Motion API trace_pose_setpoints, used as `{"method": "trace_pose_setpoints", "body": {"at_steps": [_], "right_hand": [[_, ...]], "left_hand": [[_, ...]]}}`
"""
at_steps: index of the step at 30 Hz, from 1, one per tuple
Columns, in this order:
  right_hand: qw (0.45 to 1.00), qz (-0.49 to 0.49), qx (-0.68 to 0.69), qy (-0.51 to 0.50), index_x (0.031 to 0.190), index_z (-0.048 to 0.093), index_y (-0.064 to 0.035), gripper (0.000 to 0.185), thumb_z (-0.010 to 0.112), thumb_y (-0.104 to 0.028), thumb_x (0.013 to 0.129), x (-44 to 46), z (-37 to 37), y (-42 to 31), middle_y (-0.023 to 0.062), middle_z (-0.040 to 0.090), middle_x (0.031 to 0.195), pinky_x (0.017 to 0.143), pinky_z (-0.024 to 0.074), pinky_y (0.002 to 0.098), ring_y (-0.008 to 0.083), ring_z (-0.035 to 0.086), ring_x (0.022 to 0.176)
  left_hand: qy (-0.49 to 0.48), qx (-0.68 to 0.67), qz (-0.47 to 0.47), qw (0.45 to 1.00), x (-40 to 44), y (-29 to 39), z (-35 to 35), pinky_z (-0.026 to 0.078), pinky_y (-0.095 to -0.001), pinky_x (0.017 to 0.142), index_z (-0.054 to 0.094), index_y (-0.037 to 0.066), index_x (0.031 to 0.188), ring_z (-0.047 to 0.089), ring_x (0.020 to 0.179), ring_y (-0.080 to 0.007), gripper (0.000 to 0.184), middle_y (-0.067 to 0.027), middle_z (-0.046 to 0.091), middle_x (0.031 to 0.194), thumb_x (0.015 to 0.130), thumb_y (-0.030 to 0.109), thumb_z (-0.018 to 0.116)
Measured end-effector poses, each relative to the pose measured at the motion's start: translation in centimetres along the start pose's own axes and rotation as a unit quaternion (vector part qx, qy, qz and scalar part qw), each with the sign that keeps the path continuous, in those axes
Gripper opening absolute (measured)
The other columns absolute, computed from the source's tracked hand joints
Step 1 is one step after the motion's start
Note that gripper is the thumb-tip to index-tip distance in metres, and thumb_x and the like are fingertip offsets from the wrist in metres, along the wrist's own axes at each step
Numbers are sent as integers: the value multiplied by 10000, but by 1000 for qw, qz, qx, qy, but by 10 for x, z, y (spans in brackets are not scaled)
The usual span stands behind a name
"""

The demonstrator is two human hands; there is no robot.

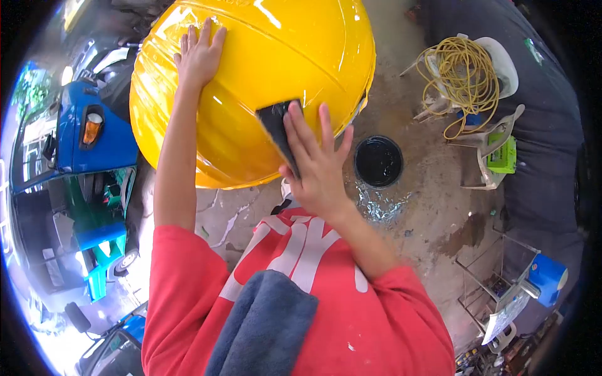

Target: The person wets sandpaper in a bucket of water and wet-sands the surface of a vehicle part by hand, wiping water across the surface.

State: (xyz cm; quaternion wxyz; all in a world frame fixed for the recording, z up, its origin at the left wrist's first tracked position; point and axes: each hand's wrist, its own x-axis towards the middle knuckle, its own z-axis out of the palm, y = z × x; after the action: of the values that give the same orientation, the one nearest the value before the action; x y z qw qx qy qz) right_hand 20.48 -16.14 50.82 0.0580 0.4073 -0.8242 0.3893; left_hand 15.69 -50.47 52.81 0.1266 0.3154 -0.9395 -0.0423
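Five fingers [205, 34] spread, the left hand [199, 64] lies open on a glossy yellow panel [269, 59] near a black bucket [357, 163]; the right hand [321, 178], elbow bent, holds a black sheet [276, 125] at the panel's near side.

The left arm [177, 156] stretches forward, left grip [200, 62] palm-down; the right arm [364, 241] bends inward, right grip [320, 172] fingers fanned.

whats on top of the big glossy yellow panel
The bare left hand rests on the glossy yellow curved panel; the right hand holds a flat black sheet over it. The patches beneath are hidden.
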Motion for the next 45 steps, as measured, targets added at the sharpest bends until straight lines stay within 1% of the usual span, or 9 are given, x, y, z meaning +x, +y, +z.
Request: {"method": "trace_pose_setpoints", "body": {"at_steps": [2, 11, 14, 21, 23, 28, 30, 34, 45], "right_hand": [[997, -6, -66, -35, 1578, 358, -154, 749, 613, -270, 883, -2, -3, -2, 16, 285, 1666, 1149, -26, 721, 408, 133, 1549], [991, 37, -123, 42, 1580, 354, -148, 793, 651, -223, 848, 31, 5, 6, 19, 302, 1658, 1152, -18, 718, 383, 160, 1546], [997, 60, -43, 34, 1565, 367, -130, 776, 668, -330, 878, 15, 11, -19, 16, 324, 1644, 1138, -7, 738, 389, 175, 1534], [993, 87, -70, 48, 1588, 336, -159, 730, 607, -227, 913, 18, 12, -15, 21, 296, 1661, 1159, -16, 699, 397, 114, 1551], [997, 65, -28, 5, 1593, 324, -172, 723, 592, -219, 923, -13, 17, -27, 17, 280, 1667, 1160, -16, 699, 397, 105, 1552], [989, 67, -119, 61, 1567, 362, -113, 757, 631, -347, 899, 16, 8, 11, 26, 263, 1672, 1150, 12, 708, 415, 119, 1547], [999, 32, -12, 21, 1571, 359, -119, 752, 619, -348, 903, -14, 13, 7, 19, 265, 1672, 1147, 24, 705, 425, 116, 1546], [998, -13, -4, 68, 1573, 359, -137, 742, 607, -358, 910, -6, 19, 32, 6, 264, 1673, 1143, 13, 701, 428, 117, 1545], [991, -125, -40, 4, 1545, 420, -146, 788, 683, -382, 841, 41, -12, 63, -27, 307, 1654, 1148, 45, 695, 385, 184, 1533]], "left_hand": [[9, -23, -4, 1000, -1, 5, -2, 108, -613, 1212, 272, 276, 1610, 156, 1551, -366, 740, -173, 183, 1677, 981, 661, 339], [5, 2, 14, 1000, 4, -5, 11, 113, -618, 1210, 269, 268, 1611, 151, 1551, -372, 745, -173, 172, 1679, 986, 669, 323], [11, -2, 12, 1000, -6, 3, 3, 114, -619, 1209, 273, 267, 1610, 152, 1550, -374, 743, -176, 178, 1677, 986, 668, 323], [5, -31, -13, 999, -7, 12, -6, 112, -620, 1210, 272, 271, 1610, 161, 1549, -370, 743, -171, 175, 1679, 986, 673, 313], [9, -32, -15, 999, -5, 12, -5, 112, -623, 1209, 272, 273, 1610, 161, 1549, -371, 744, -171, 176, 1679, 985, 674, 315], [-5, 30, 25, 999, 7, -4, 6, 110, -629, 1206, 268, 283, 1610, 151, 1551, -370, 736, -171, 176, 1679, 987, 671, 320], [-2, 8, 13, 1000, 1, -1, 2, 111, -632, 1205, 265, 277, 1611, 151, 1550, -375, 739, -173, 172, 1679, 987, 670, 321], [-5, -33, -18, 999, -2, 8, -5, 112, -642, 1200, 254, 273, 1614, 151, 1547, -389, 746, -176, 167, 1680, 987, 670, 328], [24, 40, 95, 994, 33, -59, 35, 161, -645, 1188, 257, 303, 1609, 188, 1542, -365, 713, -168, 200, 1673, 992, 648, 349]]}}
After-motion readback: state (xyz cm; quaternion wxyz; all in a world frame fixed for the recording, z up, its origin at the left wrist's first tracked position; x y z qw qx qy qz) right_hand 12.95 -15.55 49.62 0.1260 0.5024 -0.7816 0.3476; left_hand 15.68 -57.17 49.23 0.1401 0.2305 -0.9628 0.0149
